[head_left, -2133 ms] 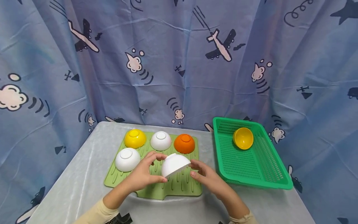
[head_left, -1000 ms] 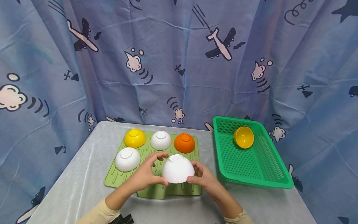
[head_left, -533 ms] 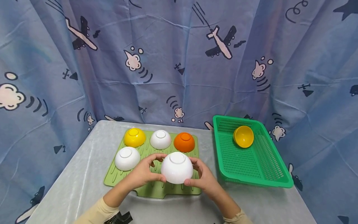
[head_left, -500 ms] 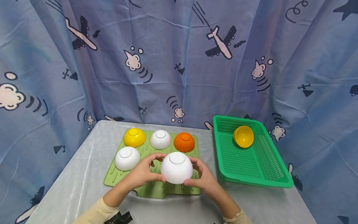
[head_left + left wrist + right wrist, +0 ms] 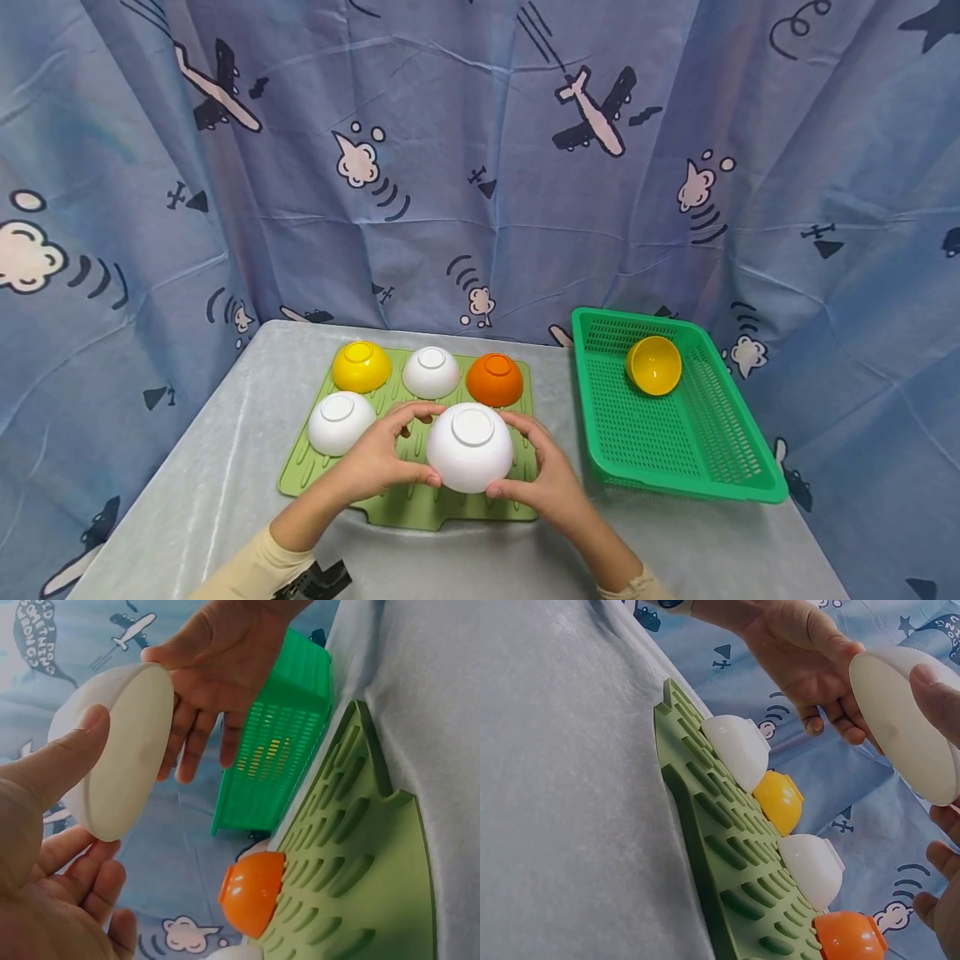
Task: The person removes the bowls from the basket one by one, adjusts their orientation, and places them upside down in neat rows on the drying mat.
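A white bowl (image 5: 470, 454) is held in the air, its foot ring facing up toward the head camera. My left hand (image 5: 382, 454) grips its left side, thumb near the rim and fingers behind. From the right, my right hand (image 5: 551, 475) pinches the rim with the thumb in front. Both wrist views show the bowl's inside tilted downward. Below it lies a green drying mat (image 5: 405, 515). Face down on the mat sit a yellow bowl (image 5: 362, 368), a small white bowl (image 5: 431, 375), an orange bowl (image 5: 495, 382) and a larger white bowl (image 5: 341, 427).
A green plastic basket (image 5: 686, 490) stands on the right of the table, with an amber-yellow bowl (image 5: 654, 367) tipped toward the camera inside it. The grey cloth-covered table (image 5: 217, 450) runs back to a blue patterned curtain (image 5: 480, 167).
The white bowl, earlier tilted in the left hand with the right hand beside it, has turned its base toward the head camera. The right hand has taken hold, and both now hold it.
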The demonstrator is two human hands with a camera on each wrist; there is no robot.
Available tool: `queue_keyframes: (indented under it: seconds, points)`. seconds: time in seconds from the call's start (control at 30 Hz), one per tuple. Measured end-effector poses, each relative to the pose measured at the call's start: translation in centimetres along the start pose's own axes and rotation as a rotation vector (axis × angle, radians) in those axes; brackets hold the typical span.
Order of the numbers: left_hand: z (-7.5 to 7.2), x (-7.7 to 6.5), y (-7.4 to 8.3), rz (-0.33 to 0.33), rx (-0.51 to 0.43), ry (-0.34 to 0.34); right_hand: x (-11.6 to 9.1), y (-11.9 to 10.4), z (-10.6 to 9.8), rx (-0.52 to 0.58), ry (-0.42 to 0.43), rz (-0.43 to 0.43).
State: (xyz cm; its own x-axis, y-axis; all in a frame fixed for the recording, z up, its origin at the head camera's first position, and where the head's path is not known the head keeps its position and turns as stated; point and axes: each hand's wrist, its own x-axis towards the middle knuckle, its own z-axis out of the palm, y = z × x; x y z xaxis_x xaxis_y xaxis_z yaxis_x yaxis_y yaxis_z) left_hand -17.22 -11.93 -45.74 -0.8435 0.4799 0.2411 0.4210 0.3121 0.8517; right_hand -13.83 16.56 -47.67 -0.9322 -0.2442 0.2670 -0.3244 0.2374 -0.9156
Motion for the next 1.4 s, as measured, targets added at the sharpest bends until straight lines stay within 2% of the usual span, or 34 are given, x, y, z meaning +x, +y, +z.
queue_keyframes:
  seconds: [0.17,0.33,0.47,0.57,0.7,0.77,1.03,1.23,1.4]
  points:
    - [-0.3,0.0,0.1,-0.016,0.031,-0.011,0.0,0.0,0.2,-0.044,0.002,-0.018]
    - [-0.6,0.0,0.1,-0.010,0.053,-0.025,0.0,0.2,0.5,-0.079,0.003,0.000]
    - [-0.9,-0.3,0.1,-0.005,0.111,-0.036,0.1,0.3,1.0,-0.106,-0.009,0.033]
    - [-1.4,-0.6,0.0,-0.030,0.152,-0.036,0.3,0.4,1.5,-0.116,-0.017,0.059]
    - [-2.3,-0.4,-0.4,-0.072,0.157,-0.048,1.1,0.3,2.1,-0.112,-0.016,0.080]
    - [-2.9,-0.2,-0.7,-0.083,0.161,-0.059,1.7,0.3,2.5,-0.112,-0.019,0.082]
    - [-5.1,1.1,-2.8,-0.030,0.239,-0.130,3.8,1.4,4.0,-0.083,-0.045,0.100]
    - [-6.8,2.4,-4.5,-0.043,0.224,-0.189,5.5,2.8,5.0,-0.141,-0.067,0.117]
    - [-7.4,3.9,-5.7,-0.048,0.289,-0.207,7.0,4.3,5.5,-0.179,-0.082,0.119]
